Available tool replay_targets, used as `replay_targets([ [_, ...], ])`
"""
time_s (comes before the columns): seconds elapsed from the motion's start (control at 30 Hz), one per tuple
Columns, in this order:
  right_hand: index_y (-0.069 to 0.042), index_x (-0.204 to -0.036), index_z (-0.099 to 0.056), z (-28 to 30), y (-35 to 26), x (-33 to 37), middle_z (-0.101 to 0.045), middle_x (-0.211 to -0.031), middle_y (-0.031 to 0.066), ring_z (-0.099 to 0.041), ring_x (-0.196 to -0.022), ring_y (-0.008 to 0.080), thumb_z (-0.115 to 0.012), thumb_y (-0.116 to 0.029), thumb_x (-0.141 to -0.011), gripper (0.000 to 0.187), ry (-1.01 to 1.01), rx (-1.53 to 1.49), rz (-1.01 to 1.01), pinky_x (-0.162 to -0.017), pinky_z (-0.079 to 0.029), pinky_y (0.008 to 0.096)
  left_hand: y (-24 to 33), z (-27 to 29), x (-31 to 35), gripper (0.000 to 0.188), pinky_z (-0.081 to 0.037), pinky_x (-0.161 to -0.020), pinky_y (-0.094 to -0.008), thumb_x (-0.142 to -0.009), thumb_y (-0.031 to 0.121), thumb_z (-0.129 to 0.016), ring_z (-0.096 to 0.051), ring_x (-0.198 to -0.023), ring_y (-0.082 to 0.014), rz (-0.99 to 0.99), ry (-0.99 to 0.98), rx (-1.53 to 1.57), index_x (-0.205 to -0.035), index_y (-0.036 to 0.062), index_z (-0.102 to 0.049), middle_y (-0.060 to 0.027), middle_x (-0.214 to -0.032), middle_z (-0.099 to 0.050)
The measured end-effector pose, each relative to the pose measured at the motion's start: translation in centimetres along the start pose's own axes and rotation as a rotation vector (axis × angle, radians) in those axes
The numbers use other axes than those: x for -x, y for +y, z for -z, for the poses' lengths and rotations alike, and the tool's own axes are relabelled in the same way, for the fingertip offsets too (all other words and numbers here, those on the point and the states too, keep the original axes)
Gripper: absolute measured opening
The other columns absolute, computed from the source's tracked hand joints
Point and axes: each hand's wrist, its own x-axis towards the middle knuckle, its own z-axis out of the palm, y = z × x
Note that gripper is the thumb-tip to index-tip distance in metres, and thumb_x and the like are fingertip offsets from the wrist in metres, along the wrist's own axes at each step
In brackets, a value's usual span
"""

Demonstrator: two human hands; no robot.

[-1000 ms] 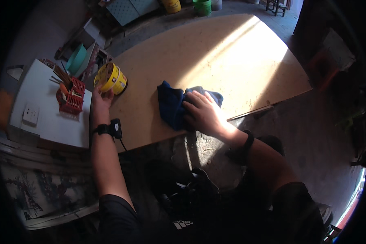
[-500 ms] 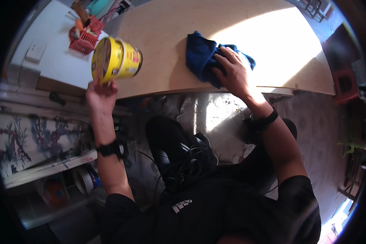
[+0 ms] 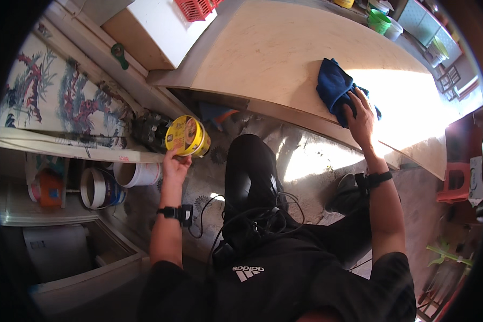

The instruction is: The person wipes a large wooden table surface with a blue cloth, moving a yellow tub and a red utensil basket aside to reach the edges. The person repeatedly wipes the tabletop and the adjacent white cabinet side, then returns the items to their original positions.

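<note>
Head view, one table (image 3: 263,59), pale board top, a bright patch of sunlight across its right part; every place below is reckoned from it.

Item: yellow tub (image 3: 203,144), round, pale-rimmed, printed lid. Off the table's near edge, toward its left end, held over the floor. Tilted, not upright: the long axis runs roughly crosswise, lid facing left and up, base to the right.

Item: left hand (image 3: 176,167), off the same near edge, palm up, fingers partly curled against the tub's lower side by the lid rim. It has hold of the tub; the grip on the far side is hidden from me. The tub sits just ahead of this hand and touches it, with the table's left corner beyond.

Item: blue cloth (image 3: 331,86), bunched, on the table near its near edge, toward the right.

Item: right hand (image 3: 362,121), over that edge, palm down, fingers stretched out and slightly spread on the cloth; I cannot tell whether any fabric is pinched beneath. It lies well apart from the tub; the left is plainly the nearer hand.

Surroundings: red basket (image 3: 196,7) on a white-topped cabinet (image 3: 169,32) at the table's left end; red stool (image 3: 456,185) by its right end.
</note>
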Motion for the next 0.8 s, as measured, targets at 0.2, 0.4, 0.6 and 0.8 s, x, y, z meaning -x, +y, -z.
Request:
replay_targets([
  [0.2,-0.007,-0.137,-0.065,0.0,-0.1,-0.1,-0.057,-0.149,0.0174,-0.056,-0.134,0.0391,-0.069,-0.021,-0.097,0.043,0.006,0.053,0.01,-0.111,-0.045,0.0473,-3.8,-5.2,-8.2,0.039,-0.062,-0.067,-0.0383,-0.091,0.021,-0.068,-0.069,-0.087,-0.0308,0.016,0.028,0.021,-0.128,0.0141,-0.058,-0.0106,-0.118,-0.065],
  [0.4,-0.008,-0.14,-0.063,0.1,-0.3,-0.2,-0.056,-0.152,0.0155,-0.056,-0.137,0.0369,-0.069,-0.014,-0.096,0.045,-0.022,0.1,-0.002,-0.113,-0.045,0.0461,-4.8,-13.4,-13.3,0.03,-0.063,-0.066,-0.0363,-0.094,0.02,-0.066,-0.069,-0.077,-0.0282,-0.068,-0.107,-0.035,-0.122,0.0117,-0.059,-0.0078,-0.11,-0.066],
  [0.6,-0.006,-0.138,-0.063,0.6,-1.0,-0.4,-0.055,-0.15,0.02,-0.053,-0.138,0.0413,-0.071,-0.015,-0.093,0.046,-0.035,0.048,-0.033,-0.116,-0.041,0.0499,-5.2,-16.8,-16.3,0.032,-0.061,-0.066,-0.0283,-0.093,0.028,-0.069,-0.067,-0.079,-0.0209,-0.077,-0.194,-0.046,-0.121,0.016,-0.06,-0.0048,-0.107,-0.066],
  [0.8,-0.008,-0.138,-0.064,1.0,-1.7,-0.4,-0.054,-0.153,0.0172,-0.05,-0.139,0.0405,-0.069,-0.015,-0.094,0.045,-0.052,0.089,-0.067,-0.117,-0.039,0.0499,-5.0,-16.2,-18.1,0.03,-0.06,-0.077,-0.0316,-0.099,0.031,-0.067,-0.067,-0.092,-0.0208,-0.154,-0.099,-0.063,-0.123,0.0142,-0.06,-0.0029,-0.114,-0.064],
])
